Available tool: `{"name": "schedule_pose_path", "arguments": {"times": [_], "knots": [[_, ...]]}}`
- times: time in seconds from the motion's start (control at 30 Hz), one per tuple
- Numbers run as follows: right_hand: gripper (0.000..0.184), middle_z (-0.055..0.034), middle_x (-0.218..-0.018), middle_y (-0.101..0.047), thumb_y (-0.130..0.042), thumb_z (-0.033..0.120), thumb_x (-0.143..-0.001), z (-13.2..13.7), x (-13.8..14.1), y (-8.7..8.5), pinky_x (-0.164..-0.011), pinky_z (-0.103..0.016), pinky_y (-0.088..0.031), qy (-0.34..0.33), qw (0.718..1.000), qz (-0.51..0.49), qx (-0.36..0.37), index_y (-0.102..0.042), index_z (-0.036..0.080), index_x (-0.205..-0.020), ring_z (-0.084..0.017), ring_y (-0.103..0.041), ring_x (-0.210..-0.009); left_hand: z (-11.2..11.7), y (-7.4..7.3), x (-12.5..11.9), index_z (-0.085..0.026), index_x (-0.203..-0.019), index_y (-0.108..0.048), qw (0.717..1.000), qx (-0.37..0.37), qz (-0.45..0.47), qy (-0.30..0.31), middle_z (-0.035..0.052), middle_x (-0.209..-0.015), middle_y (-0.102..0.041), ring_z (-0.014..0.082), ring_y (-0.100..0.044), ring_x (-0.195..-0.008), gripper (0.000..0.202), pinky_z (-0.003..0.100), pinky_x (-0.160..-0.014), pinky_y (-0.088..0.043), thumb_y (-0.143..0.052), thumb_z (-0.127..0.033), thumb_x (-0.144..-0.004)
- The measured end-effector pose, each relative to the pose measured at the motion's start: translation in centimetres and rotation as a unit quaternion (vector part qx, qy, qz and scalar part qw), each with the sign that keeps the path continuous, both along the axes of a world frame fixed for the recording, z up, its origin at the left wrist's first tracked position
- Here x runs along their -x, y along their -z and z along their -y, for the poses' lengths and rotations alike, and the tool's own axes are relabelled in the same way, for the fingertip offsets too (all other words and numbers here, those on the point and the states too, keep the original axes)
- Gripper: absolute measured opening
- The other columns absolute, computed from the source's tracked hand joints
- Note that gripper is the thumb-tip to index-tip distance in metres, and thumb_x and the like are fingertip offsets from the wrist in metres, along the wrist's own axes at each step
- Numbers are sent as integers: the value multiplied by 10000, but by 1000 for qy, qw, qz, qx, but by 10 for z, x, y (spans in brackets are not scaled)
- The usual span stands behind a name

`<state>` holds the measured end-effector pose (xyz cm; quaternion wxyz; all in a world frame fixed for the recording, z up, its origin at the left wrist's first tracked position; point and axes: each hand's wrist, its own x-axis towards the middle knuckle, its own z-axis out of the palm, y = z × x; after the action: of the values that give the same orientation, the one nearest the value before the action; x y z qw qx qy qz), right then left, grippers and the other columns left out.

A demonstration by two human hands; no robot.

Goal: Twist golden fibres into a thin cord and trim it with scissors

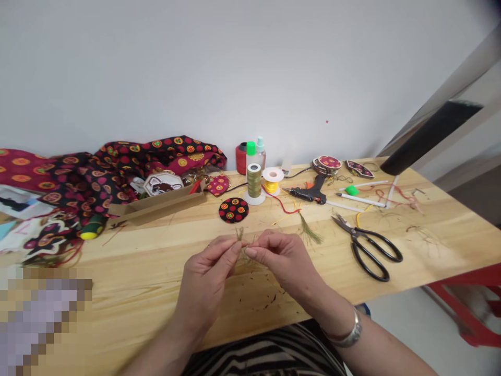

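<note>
My left hand (207, 269) pinches a small bundle of olive-green thread (240, 233), whose loose ends stick up above the fingertips. Thumb and forefinger of my right hand (284, 258) are pressed together close beside it, seemingly on the same thread, though the fingers largely hide it. Beyond the hands stands a spool of olive thread (254, 181). A finished-looking green tassel (308, 230) on a red cord lies to the right. Black-handled scissors (362, 240) rest, blades slightly apart, right of my right hand. A round patterned fabric piece (234, 210) lies just past my left hand.
Behind are a yellow cord spool (271, 184), a glue gun (311, 193) and a green-capped bottle (251, 149). Patterned cloth (156, 156) and a cardboard tray (160, 206) sit at the left. A white pencil (364, 200) lies right. A black tube (426, 141) leans at the far corner.
</note>
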<state>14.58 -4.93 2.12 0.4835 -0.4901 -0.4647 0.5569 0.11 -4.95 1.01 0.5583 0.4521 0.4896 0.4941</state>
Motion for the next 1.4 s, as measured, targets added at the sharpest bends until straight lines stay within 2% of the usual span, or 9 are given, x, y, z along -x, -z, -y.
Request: {"name": "schedule_pose_path", "arguments": {"times": [0.1,0.17,0.33,0.77,1.0,1.13,1.2,1.3,1.4], "knots": [[180,56,-528,-524,-702,273,-676,1,-1,-1,-531,-224,-337,-36,997,-41,51,-620,168,-554,-74,-416,-514,0,0,1,-213,-805,-763,998,-34,-43,4,65,-1083,-607,206,-530,-996,114,239,-668,-429,-678,-262,-747],[223,68,-498,-494,-721,294,-662,1,-1,-1,-514,-219,-307,-55,994,-64,72,-601,159,-531,-63,-385,-495,-1,1,2,-222,-820,-765,998,-44,-45,19,67,-1095,-594,215,-504,-1067,120,251,-754,-432,-669,-258,-758],[279,85,-453,-435,-760,286,-619,0,-3,-2,-512,-217,-283,-87,983,-122,106,-563,157,-470,-53,-344,-475,-3,3,3,-226,-780,-763,997,-49,-20,64,60,-1046,-574,203,-478,-1089,112,264,-846,-413,-652,-234,-781],[337,87,-442,-409,-808,296,-536,-3,-10,-1,-508,-236,-201,-154,963,-153,158,-520,149,-442,-52,-309,-476,-10,1,11,-246,-718,-758,983,-36,-5,179,65,-929,-563,208,-405,-1113,115,249,-802,-431,-665,-199,-767],[320,87,-439,-407,-791,322,-563,0,-10,-1,-497,-240,-196,-156,968,-114,158,-543,151,-454,-48,-291,-466,-7,0,8,-220,-625,-735,989,-25,-22,145,65,-959,-544,211,-388,-1145,137,233,-796,-412,-680,-233,-749],[231,51,-520,-549,-789,334,-566,-3,-14,-1,-532,-236,-301,-82,989,-26,124,-659,144,-588,-67,-404,-509,-5,0,6,-217,-677,-754,995,0,-23,102,71,-1029,-543,211,-392,-1157,95,223,-791,-405,-693,-266,-731],[224,13,-636,-643,-790,311,-569,-4,-17,0,-606,-254,-376,-40,994,-21,102,-702,146,-693,-97,-506,-592,-5,-1,6,-228,-712,-762,996,14,-21,90,61,-1028,-560,201,-427,-1121,78,216,-773,-405,-700,-274,-721],[189,-4,-720,-688,-776,273,-590,-5,-17,0,-691,-276,-420,-37,993,-70,84,-719,166,-735,-118,-572,-671,-5,-3,4,-240,-748,-765,995,37,-15,87,34,-972,-602,168,-516,-941,82,215,-697,-406,-703,-284,-716],[135,13,-710,-687,-767,225,-595,-4,-14,0,-704,-267,-427,-53,988,-114,86,-716,177,-711,-102,-577,-658,-3,-6,2,-216,-691,-752,992,70,-19,102,-19,-610,-553,106,-469,-616,104,202,-534,-349,-698,-299,-723]]}}
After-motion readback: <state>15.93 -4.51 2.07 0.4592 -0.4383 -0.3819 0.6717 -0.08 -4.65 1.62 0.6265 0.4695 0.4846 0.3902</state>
